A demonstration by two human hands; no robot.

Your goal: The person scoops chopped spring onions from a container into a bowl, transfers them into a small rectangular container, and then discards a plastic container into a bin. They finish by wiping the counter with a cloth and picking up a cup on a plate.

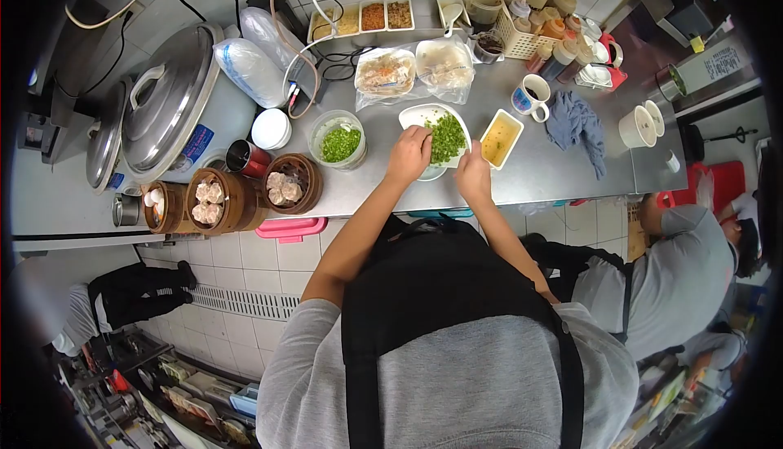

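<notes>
Chopped green onion (447, 139) lies in a white dish (414, 115) near the counter's front edge. My left hand (410, 154) is at the dish's left side, its fingers pressed together at the green pieces; what they hold is hidden. At the right side, the fingers of my right hand (473, 173) are closed on the dish's rim. A rectangular white tray of yellow liquid (501, 139) stands just right of that hand. Left of the dish is a clear tub of chopped green onion (338, 141).
Bamboo steamers (292, 181) with dumplings and large lidded pots (167, 98) stand left. Bagged food containers (386, 72) are behind the dish. A mug (530, 97), blue cloth (576, 127) and sauce bottles (557, 59) stand right. A co-worker (673, 265) is bent over at right; another person (134, 294) is left.
</notes>
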